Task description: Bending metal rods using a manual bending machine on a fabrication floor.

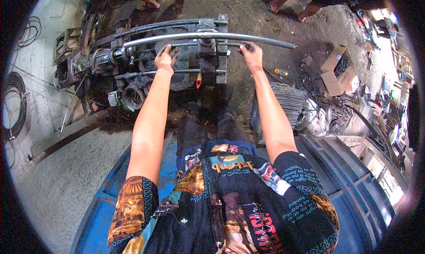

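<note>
A thin metal rod [188, 44] runs crosswise through the machine's end block. My left hand [166, 59] is closed on its left part, and my right hand [251, 57] pinches its right end, beyond the block. Just past both hands, a long, shiny metal pipe [177, 38] rests across the top of the machine [207, 54], its right end sticking out well beyond the frame. The machine has parallel steel bars and a dark, greasy block. A small red-and-yellow pointed piece [198, 81] hangs at the block's near side. What my fingertips touch is partly hidden.
A finned grey motor [283, 104] stands right of my legs. Farther right is an open cardboard box [328, 79] holding dark metal pieces, near scattered scrap. A black cable coil [15, 101] lies far left. Other people's feet [274, 7] are at the far edge. Blue metal [104, 209] lies beneath me.
</note>
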`<state>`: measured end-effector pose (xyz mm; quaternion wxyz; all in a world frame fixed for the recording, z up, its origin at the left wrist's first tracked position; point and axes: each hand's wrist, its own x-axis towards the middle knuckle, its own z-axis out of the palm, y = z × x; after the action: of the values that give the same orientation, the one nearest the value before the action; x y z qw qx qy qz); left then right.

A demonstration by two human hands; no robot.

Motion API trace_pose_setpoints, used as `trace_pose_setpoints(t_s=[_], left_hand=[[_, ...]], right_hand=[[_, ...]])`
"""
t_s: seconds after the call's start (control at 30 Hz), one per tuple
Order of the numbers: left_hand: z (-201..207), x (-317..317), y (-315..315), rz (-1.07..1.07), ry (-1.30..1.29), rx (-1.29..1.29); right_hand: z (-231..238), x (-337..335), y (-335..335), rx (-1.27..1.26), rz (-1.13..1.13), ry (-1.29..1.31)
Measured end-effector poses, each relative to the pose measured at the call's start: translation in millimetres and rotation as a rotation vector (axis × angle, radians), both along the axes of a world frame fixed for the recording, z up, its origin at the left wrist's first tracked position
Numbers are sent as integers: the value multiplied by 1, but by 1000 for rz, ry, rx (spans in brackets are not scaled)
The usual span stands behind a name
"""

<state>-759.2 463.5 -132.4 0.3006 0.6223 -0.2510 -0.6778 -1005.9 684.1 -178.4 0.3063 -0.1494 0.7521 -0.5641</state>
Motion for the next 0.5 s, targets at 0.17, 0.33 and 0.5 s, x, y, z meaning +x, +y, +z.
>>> trace_pose_setpoints(t_s=[0.17,0.33,0.5], left_hand=[[2,2,0,-31,-6,13],[-2,5,0,-65,30,6],[-2,10,-2,-93,55,20]], right_hand=[[2,0,-2,23,45,33],[4,0,-3,26,8,12],[9,2,-5,32,28,12]])
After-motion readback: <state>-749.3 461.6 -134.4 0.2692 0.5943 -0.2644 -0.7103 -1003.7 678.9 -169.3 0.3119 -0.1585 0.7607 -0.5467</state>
